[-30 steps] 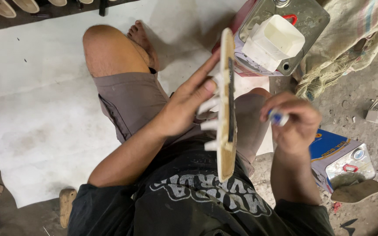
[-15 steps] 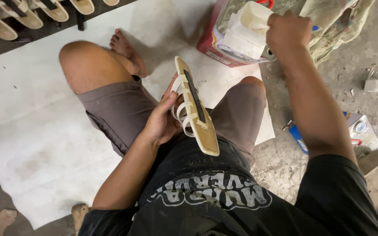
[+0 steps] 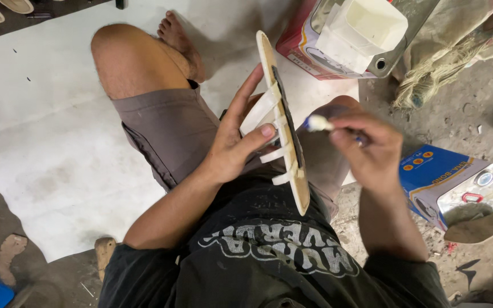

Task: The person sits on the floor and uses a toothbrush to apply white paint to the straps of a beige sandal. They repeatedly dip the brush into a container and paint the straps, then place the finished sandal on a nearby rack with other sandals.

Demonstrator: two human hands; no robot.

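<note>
My left hand (image 3: 236, 142) grips a tan sandal sole (image 3: 299, 182) edge-on over my lap, fingers threaded through its pale straps (image 3: 263, 107). My right hand (image 3: 369, 149) holds a small blue-handled brush, its white tip (image 3: 317, 122) touching the dark underside of the sole near the middle. I sit with knees bent, in brown shorts and a black shirt.
A metal can with a cut white plastic container (image 3: 366, 28) inside stands at upper right on a red box. A blue tin (image 3: 457, 182) lies at right with a sole piece (image 3: 480, 227) against it. White sheet (image 3: 41, 148) covers the floor on the left; sandals (image 3: 1, 7) line the top-left edge.
My right hand came back from the white container at upper right down to the sole, with the brush tip now on it. The sole stayed in my left hand.
</note>
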